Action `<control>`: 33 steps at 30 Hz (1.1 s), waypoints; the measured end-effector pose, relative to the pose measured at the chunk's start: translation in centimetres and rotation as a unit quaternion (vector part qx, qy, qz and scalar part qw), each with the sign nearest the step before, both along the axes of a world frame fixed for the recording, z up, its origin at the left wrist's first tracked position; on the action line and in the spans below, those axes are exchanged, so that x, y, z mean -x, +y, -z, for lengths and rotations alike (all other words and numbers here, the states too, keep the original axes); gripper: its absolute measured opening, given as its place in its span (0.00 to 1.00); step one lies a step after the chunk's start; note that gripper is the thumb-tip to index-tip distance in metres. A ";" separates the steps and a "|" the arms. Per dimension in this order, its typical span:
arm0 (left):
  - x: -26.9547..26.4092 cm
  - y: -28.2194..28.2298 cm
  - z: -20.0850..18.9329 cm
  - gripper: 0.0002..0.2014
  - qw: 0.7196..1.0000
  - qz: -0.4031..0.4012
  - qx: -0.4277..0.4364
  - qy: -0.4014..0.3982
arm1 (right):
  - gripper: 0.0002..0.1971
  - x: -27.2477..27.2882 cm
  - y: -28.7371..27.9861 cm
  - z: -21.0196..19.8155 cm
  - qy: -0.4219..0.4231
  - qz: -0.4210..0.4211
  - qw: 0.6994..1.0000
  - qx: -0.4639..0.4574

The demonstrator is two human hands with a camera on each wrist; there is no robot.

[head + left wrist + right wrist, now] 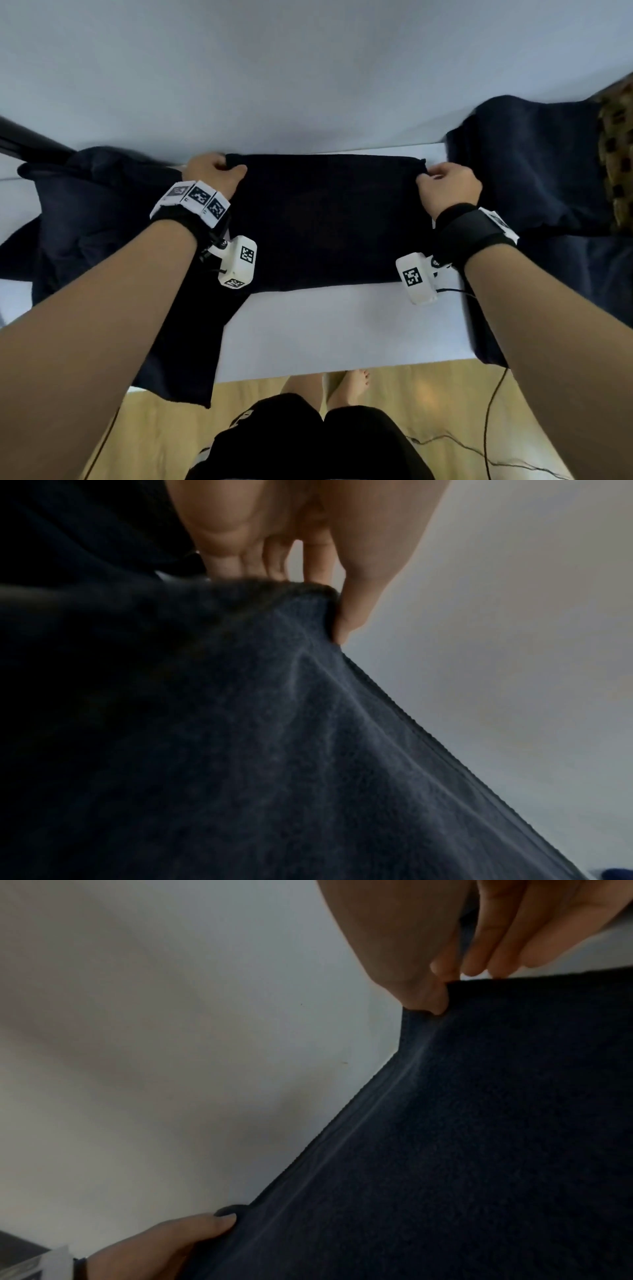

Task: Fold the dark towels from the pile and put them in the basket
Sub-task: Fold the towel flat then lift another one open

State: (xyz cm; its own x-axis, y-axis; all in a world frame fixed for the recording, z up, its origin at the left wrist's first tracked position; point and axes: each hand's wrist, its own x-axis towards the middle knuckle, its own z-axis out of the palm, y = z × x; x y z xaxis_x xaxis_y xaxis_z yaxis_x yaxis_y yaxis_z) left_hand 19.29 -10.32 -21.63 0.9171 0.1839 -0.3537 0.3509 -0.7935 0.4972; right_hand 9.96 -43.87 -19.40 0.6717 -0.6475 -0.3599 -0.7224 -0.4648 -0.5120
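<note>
On the white desk (342, 329), you hold a dark towel (325, 222) stretched between both hands.
Nearest you, its lower edge lies across the desk; farther off, your left hand (212, 174) and right hand (448, 192) each pinch a top corner, fingers curled round the cloth. Beyond and beside them, more dark towels (534, 164) lie heaped on either side.

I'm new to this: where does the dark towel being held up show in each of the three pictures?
Head view: the dark towel is stretched across the middle, above the white table.
Left wrist view: the dark towel fills the lower left.
Right wrist view: the dark towel fills the lower right.
Shared landmark: its top edge, pinched by the left hand and right hand.
</note>
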 end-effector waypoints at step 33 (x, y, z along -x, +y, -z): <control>9.6 0.7 -9.7 0.10 0.887 -0.191 0.413 -0.073 | 0.04 7.3 -0.9 -7.4 -0.184 0.053 0.973 -0.125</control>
